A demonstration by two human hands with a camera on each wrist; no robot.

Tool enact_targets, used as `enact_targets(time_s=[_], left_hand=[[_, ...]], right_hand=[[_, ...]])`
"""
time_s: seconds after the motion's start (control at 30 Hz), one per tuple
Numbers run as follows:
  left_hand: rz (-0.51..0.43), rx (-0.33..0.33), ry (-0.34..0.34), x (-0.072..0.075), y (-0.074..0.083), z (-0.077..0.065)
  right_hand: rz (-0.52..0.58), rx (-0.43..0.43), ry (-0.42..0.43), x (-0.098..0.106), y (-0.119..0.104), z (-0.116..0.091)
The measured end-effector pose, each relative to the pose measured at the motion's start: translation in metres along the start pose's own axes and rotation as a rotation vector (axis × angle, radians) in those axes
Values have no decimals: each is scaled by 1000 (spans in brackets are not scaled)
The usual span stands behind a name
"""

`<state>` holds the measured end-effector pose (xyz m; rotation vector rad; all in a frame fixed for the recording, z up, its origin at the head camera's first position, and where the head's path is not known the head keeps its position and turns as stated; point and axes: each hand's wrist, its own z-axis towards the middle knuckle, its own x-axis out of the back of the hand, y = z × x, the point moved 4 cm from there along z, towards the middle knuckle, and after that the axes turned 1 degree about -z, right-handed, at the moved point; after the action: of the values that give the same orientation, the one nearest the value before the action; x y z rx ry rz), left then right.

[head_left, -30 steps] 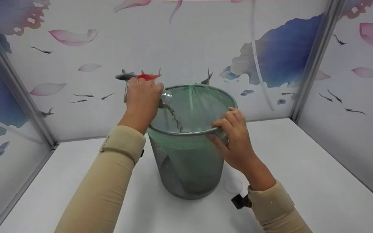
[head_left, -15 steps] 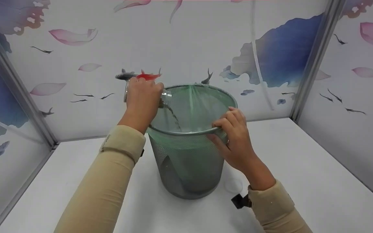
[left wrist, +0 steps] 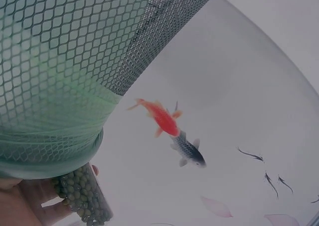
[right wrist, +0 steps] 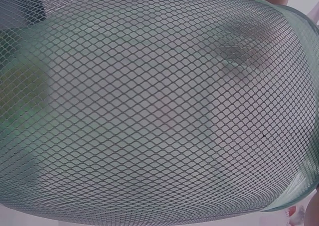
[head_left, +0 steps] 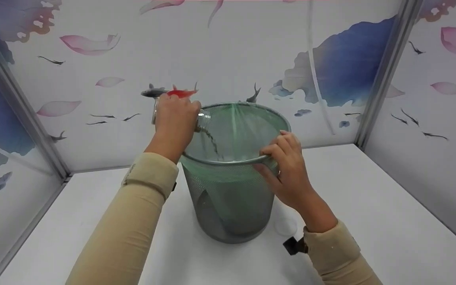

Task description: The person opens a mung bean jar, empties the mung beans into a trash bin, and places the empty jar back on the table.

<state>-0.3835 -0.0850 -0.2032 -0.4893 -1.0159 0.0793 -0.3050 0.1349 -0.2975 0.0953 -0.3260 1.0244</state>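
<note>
My left hand [head_left: 175,120] grips a clear jar [head_left: 203,115], tipped with its mouth over a wire mesh wastebasket [head_left: 234,213]. A thin stream of small beans [head_left: 213,143] falls from the jar into the basket. In the left wrist view, the jar [left wrist: 84,195] shows greenish beans inside, with fingers around it. A thin green bag [head_left: 228,173] lines the basket and folds over its rim. On the right side of that rim, my right hand [head_left: 287,170] pinches the edge, fingers on top and thumb below. Through the mesh [right wrist: 134,101], the right wrist view shows blurred shapes inside.
The basket stands on a white table [head_left: 370,221]. A round, clear or whitish lid-like disc [head_left: 285,227] lies right of the basket's base, near my right wrist. White panels [head_left: 228,51] printed with fish and petals enclose the table at the back and sides.
Beans keep falling from the tipped jar; their stream looks thinner than a second ago. Both hands hold their places, and the basket has not moved.
</note>
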Motion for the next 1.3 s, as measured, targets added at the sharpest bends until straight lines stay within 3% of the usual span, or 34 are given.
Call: enact_targets(time_s=[1.3], left_hand=[[29, -23, -30, 0, 2, 1]], right_hand=[[-27, 30, -2, 0, 0, 0]])
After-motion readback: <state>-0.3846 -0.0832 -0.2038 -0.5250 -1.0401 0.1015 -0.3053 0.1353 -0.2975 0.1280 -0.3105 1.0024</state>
